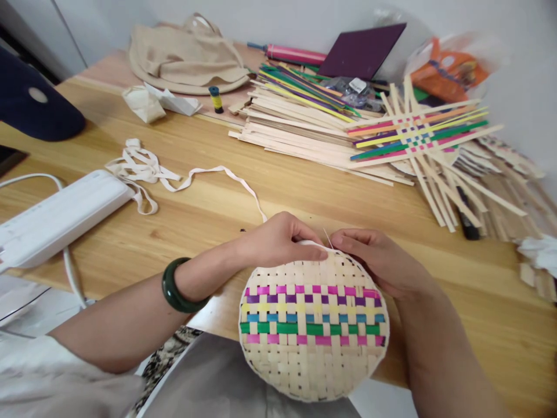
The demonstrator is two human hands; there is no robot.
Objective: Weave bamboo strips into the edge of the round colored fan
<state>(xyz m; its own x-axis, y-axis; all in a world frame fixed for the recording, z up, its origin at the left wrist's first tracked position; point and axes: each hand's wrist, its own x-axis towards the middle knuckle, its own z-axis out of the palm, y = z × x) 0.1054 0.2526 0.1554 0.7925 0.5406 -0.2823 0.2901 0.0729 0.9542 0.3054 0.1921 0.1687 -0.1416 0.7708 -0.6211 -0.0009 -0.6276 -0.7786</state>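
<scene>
A round woven fan panel of pale strips with pink, purple, yellow, blue and green bands rests at the table's front edge over my lap. My left hand pinches a white binding tape against the panel's top rim, fingers closed. My right hand grips the rim just to the right, fingers closed, with a thin needle or thread sticking up between the two hands. A green bangle sits on my left wrist.
A white power strip lies at left on the wooden table. Behind are a stack of pale and coloured strips, a half-woven panel, a beige hat, a thread spool, a pink tube and a purple board.
</scene>
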